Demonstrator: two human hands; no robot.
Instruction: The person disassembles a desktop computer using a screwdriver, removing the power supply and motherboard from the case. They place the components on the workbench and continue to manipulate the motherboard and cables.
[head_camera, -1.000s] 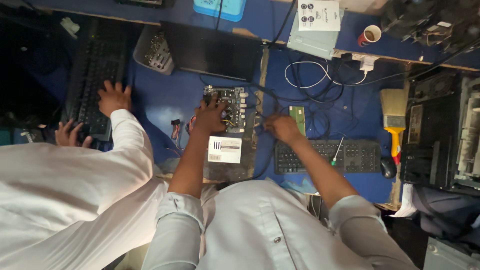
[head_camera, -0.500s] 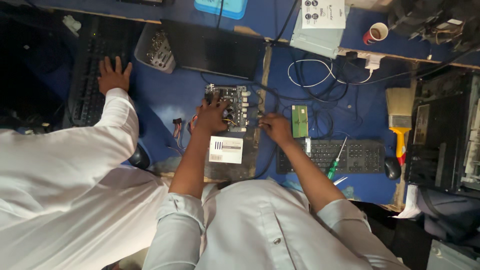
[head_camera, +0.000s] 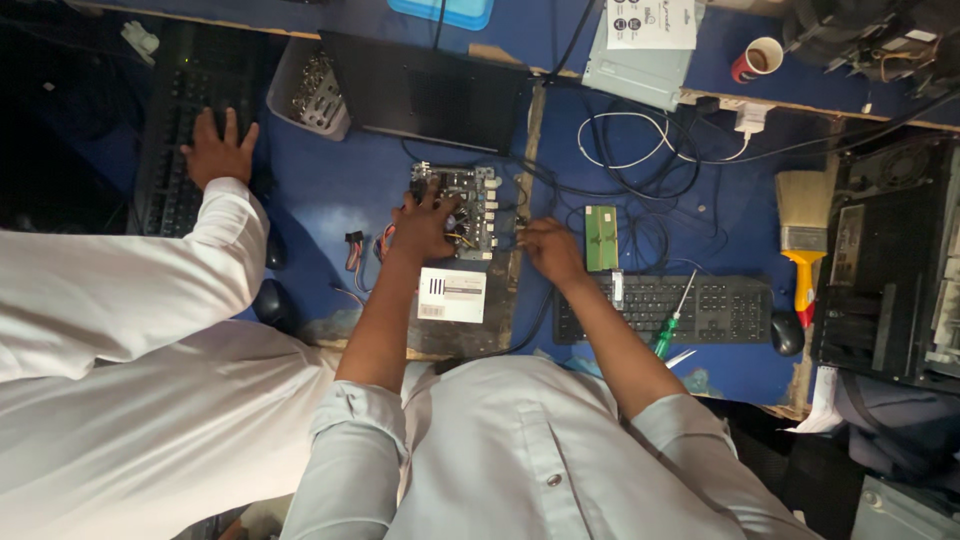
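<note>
Blue workbench (head_camera: 340, 180) beneath cluttered cables (head_camera: 640, 190)

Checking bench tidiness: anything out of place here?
A green screwdriver lies across the keyboard, and loose cables tangle beside the circuit board under both hands. Nothing looks spilled.

I'm looking down into an electronics repair workshop. A bare circuit board (head_camera: 462, 208) lies mid-frame on the blue desk (head_camera: 340, 180), ringed by tangled cables (head_camera: 640, 170). A screwdriver (head_camera: 672, 322), brush (head_camera: 803, 232) and opened computer cases (head_camera: 890, 270) fill the right side.
</note>
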